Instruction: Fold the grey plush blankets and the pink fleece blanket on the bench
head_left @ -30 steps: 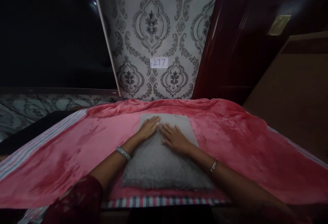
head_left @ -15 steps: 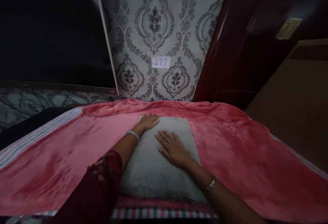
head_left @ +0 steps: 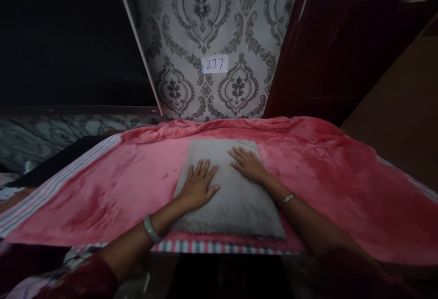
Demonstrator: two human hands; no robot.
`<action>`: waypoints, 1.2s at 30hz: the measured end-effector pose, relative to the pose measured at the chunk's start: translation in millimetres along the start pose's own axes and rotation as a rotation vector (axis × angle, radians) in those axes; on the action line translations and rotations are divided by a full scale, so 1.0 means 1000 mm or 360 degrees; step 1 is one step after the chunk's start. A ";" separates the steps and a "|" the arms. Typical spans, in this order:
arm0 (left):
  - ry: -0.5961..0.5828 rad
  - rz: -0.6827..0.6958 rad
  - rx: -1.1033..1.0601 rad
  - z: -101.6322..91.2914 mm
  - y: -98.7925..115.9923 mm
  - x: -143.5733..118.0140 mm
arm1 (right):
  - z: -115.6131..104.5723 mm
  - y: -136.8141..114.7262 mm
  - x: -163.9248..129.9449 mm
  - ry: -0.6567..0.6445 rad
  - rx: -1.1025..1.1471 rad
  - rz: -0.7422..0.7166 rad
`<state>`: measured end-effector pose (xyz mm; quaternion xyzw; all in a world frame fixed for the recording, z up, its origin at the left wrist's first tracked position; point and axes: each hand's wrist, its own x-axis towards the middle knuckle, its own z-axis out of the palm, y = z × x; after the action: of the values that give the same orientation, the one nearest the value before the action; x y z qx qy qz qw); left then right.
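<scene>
A pink plush blanket (head_left: 335, 198) carries a grey plush cloth (head_left: 236, 212), centred between its bunched far edge and striped near edge. The left hand (head_left: 198, 187) lies palm-down on the cloth's left half, fingers spread wide, gripping nothing. The right hand (head_left: 249, 163), fingers slightly parted, likewise grips nothing, flat near the far right corner.

The head view looks forward, down over grey fabric (head_left: 232, 205).
</scene>
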<state>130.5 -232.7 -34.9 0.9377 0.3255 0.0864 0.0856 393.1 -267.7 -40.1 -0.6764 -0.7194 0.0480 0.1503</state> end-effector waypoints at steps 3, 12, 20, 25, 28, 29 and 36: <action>0.0010 0.0000 0.0039 0.001 0.006 -0.007 | 0.001 0.030 0.007 0.0025 0.0015 0.0295; -0.0061 -0.0066 0.0007 -0.010 0.014 -0.005 | -0.012 0.028 0.005 0.0121 -0.0051 0.0557; 0.0150 0.0050 0.0003 0.010 0.075 -0.075 | 0.022 -0.023 -0.021 0.0046 -0.0167 -0.0290; 0.0223 -0.0012 0.0050 0.014 0.080 -0.093 | 0.028 -0.008 -0.014 0.0041 -0.0253 -0.0255; 0.0229 -0.0106 0.0050 0.000 0.071 -0.100 | 0.016 -0.009 -0.002 -0.0020 -0.0285 -0.0131; 0.0270 -0.0178 0.0068 -0.004 0.068 -0.103 | 0.012 -0.016 0.002 -0.0019 -0.0301 -0.0127; 0.0431 -0.0373 0.0125 0.010 0.050 -0.115 | 0.026 -0.105 0.038 -0.0187 -0.0280 -0.0822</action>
<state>73.6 -344.7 -46.3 0.8758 0.4441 0.1886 0.0138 284.0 -234.7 -30.2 -0.4772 -0.8769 -0.0153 0.0562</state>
